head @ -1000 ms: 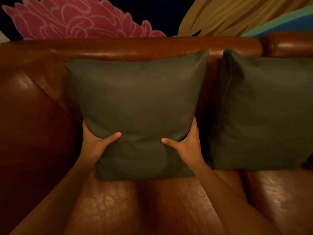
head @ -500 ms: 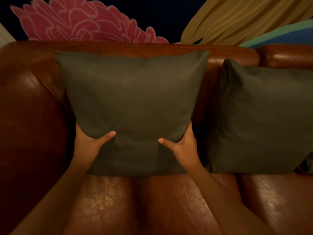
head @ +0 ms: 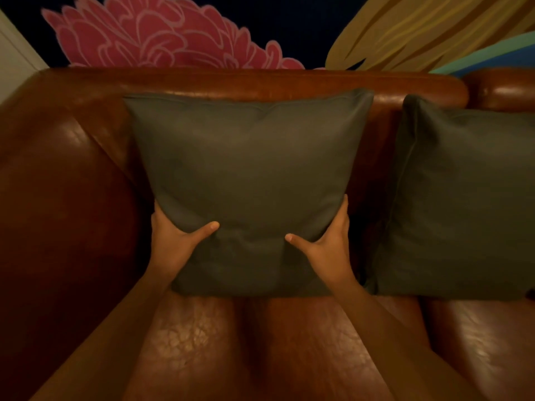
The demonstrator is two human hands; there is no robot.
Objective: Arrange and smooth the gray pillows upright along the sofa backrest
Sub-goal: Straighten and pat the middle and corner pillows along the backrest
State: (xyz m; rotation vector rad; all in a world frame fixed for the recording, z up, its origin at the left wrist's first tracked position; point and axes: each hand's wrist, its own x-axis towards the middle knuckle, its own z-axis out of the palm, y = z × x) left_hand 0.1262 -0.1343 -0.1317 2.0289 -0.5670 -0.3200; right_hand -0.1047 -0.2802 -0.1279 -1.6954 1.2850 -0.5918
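Two plain dark-gray fabric pillows [head: 249,169] [head: 463,198]; a glossy reddish-brown leather sofa [head: 260,342]; a navy wall mural [head: 304,24] with pink petals, mustard leaves, teal streak.

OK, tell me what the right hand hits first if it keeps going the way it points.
Probably the sofa backrest: the right hand points up along the held pillow edge, its fingers hidden behind it. Depth unclear.

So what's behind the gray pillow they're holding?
Behind the held gray pillow rises the brown leather backrest, its rolled top showing above. The left hand and right hand reach behind; their fingers are hidden, as is the backrest's lower part.
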